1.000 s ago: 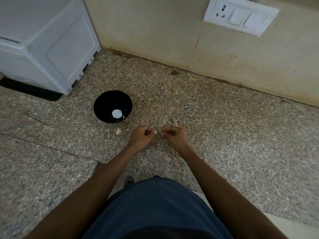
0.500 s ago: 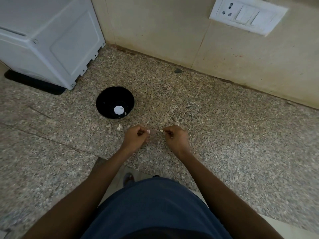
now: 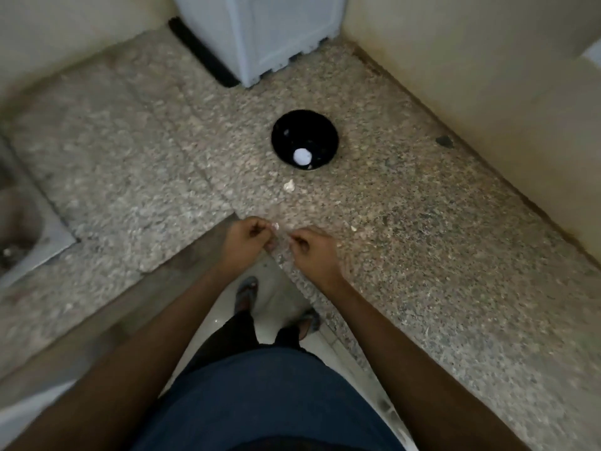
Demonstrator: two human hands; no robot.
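- The left hand (image 3: 247, 237) hovers over the near edge of the speckled stone counter (image 3: 422, 255), fingers curled in, thumb and forefinger pinching a small white clove (image 3: 275, 226) that sticks out at its fingertips
- The right hand (image 3: 313, 252) is just to the right of it, fingers curled with thumb against forefinger; the tips point at the clove with a small gap between, and whether anything is pinched there is too small to tell
- A black bowl (image 3: 292, 131) stands on the counter farther away, slightly right of the hands, with a round white piece (image 3: 301, 156) lying in its near side
- A white scrap (image 3: 289, 186) lies on the counter between the bowl and the hands, touching neither
- A smaller pale bit (image 3: 353, 228) lies just right of the right hand
- A white appliance (image 3: 260, 37) stands at the far end against the wall, and a steel sink (image 3: 19, 222) is set into the counter at the left edge
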